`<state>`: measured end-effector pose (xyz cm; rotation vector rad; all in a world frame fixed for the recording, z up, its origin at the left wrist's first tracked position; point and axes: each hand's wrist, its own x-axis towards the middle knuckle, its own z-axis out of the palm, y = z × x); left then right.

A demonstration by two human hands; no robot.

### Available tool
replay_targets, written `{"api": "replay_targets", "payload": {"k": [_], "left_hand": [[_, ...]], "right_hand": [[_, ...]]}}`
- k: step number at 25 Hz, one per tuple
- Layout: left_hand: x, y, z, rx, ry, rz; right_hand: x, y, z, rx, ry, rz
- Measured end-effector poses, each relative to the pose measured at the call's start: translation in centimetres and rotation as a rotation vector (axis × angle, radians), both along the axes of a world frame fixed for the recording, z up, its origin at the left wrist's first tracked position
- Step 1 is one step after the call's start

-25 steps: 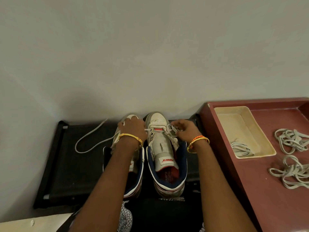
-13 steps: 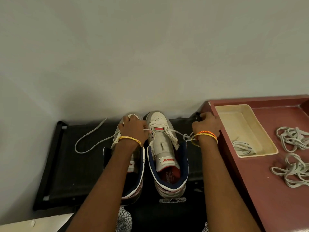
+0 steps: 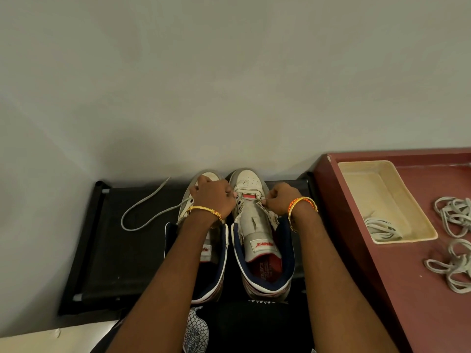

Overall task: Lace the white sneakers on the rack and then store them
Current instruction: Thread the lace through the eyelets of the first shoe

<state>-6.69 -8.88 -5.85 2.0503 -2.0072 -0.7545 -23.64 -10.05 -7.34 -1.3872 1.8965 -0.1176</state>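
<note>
Two white high-top sneakers with navy collars stand side by side on a black rack (image 3: 114,250), toes to the wall. My left hand (image 3: 212,197) lies over the left sneaker (image 3: 211,253), fingers closed at the near-toe eyelets of the right sneaker (image 3: 257,225). A white lace (image 3: 145,212) trails from under that hand in a loop across the rack. My right hand (image 3: 280,200) pinches the lace at the right side of the right sneaker's eyelets. Both wrists wear bangles.
A maroon table (image 3: 397,276) stands at the right, touching the rack. On it sit a cream tray (image 3: 356,179) holding a coiled lace (image 3: 382,229) and two loose bundles of laces (image 3: 455,215), (image 3: 453,268). A plain wall rises behind the rack.
My right hand had pulled the lace out to the right toward the table edge; now it is back at the right sneaker's eyelets. My left hand has stayed in place.
</note>
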Motion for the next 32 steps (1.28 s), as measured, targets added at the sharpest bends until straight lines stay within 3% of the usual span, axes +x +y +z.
{"api": "replay_targets", "payload": {"k": [2,3,5,7,8,9,10,12,16,18,21,24,32], "left_hand": [[0.1,-0.1,0.1,0.020,-0.030,-0.009],[0.3,-0.3,0.1,0.015,-0.043,-0.013],[0.6,-0.7,0.2,-0.021,0.030,-0.002],[1.0,-0.9,0.7,-0.115,0.228,0.081],[1.2,-1.0,1.2,-0.181,0.302,0.154],[1.5,-1.1,1.7,-0.256,0.344,0.236],[1.9,-1.1,2.0,-0.323,0.354,0.311],[2.5,-1.2,2.0,-0.356,0.281,0.385],[1.5,-0.9,1.1,-0.100,-0.113,0.099],[0.2,-0.6,0.8,0.016,-0.214,-0.053],[-0.5,-0.8,-0.1,0.020,-0.345,-0.117],[-0.2,-0.9,-0.5,0.001,-0.282,-0.124],[1.7,-1.7,-1.6,0.065,0.197,-0.040]], "right_hand": [[0.0,0.0,0.1,0.014,-0.047,-0.009],[-0.1,-0.1,0.4,-0.017,-0.169,-0.087],[-0.6,0.0,1.5,-0.095,-0.547,-0.346],[-1.5,0.2,2.9,-0.198,-0.916,-0.564],[-2.1,0.3,3.3,-0.270,-0.990,-0.653],[-2.7,0.3,3.5,-0.355,-0.913,-0.702],[-3.3,0.3,3.2,-0.432,-0.716,-0.686],[-3.7,0.6,2.4,-0.448,-0.406,-0.503],[-1.8,0.7,0.8,-0.056,-0.169,-0.032],[-1.0,0.3,0.9,-0.032,-0.072,0.006],[-0.6,0.0,0.8,-0.053,-0.039,-0.033],[-0.8,0.1,0.6,-0.050,-0.051,-0.039],[-1.3,-0.2,-0.3,-0.038,-0.014,-0.091]]}}
